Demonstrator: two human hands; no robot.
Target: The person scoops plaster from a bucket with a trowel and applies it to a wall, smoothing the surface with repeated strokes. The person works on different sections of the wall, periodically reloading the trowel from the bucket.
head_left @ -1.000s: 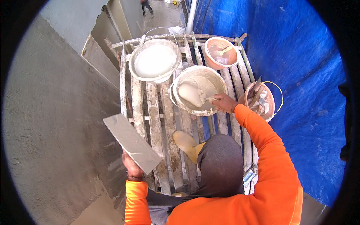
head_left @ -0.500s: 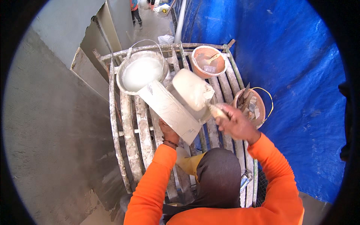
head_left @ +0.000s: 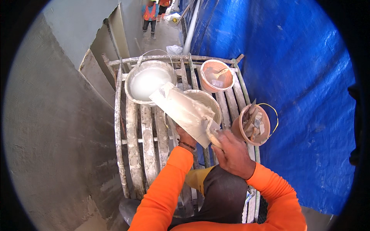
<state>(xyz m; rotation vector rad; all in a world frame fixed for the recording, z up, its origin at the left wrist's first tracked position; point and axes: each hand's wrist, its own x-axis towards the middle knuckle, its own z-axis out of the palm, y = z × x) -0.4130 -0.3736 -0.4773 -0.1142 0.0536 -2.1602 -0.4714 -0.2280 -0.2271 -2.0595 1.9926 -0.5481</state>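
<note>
My left hand (head_left: 187, 139) grips a long rectangular plastering trowel (head_left: 173, 103) from beneath, its flat blade up and coated with pale wet plaster. In my right hand (head_left: 236, 154) is a smaller trowel (head_left: 212, 137) by its pale handle. Its blade end rests on or just over the near right part of the plate, smeared with plaster, so its outline is hard to see. Below both tools stands a mixing bucket (head_left: 219, 109), partly covered by the plate, with plaster on its inner wall. The left fingers are mostly hidden under the plate.
Bamboo-slat scaffolding (head_left: 135, 161) carries a bucket of whitish liquid (head_left: 128, 85), an orange bucket with a brush (head_left: 230, 85) and a tool bucket (head_left: 239, 129). A grey wall (head_left: 58, 127) stands left, a blue tarp (head_left: 304, 96) right. Two people (head_left: 149, 17) stand beyond.
My right hand has brought the trowel down and left, from above the bucket onto or against the plate. The broad plaster-covered blade seen before now shows only narrowly. The view has shifted slightly.
</note>
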